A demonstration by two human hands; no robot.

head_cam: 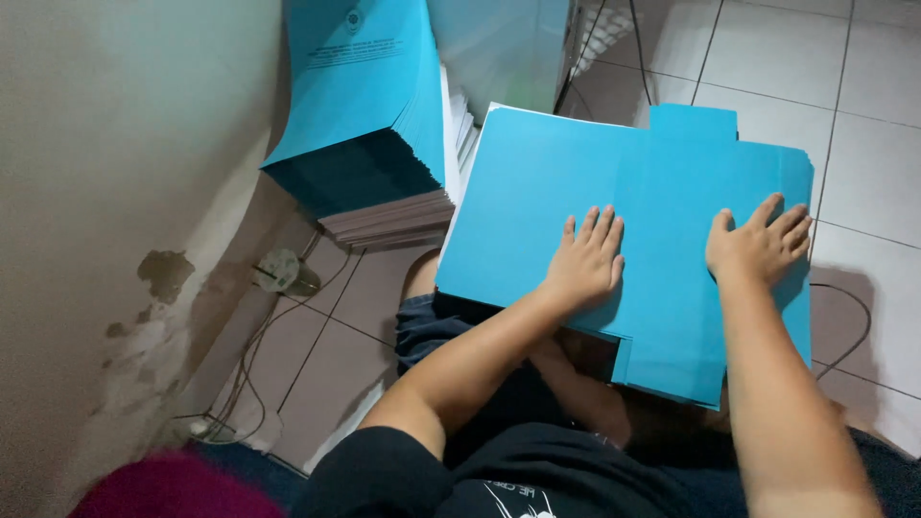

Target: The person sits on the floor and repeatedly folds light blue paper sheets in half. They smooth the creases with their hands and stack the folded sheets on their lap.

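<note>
Head view: both hands (583,264) flat on blue folder (547,182).

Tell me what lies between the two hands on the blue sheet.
Only bare blue card sheet shows between the left hand and right hand, in the head view.

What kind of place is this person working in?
Probably a home or small workshop floor, not a factory: the person sits on pale floor tiles beside a stained wall, both hands flat on a blue card sheet, with a stack of blue sheets nearby.
</note>
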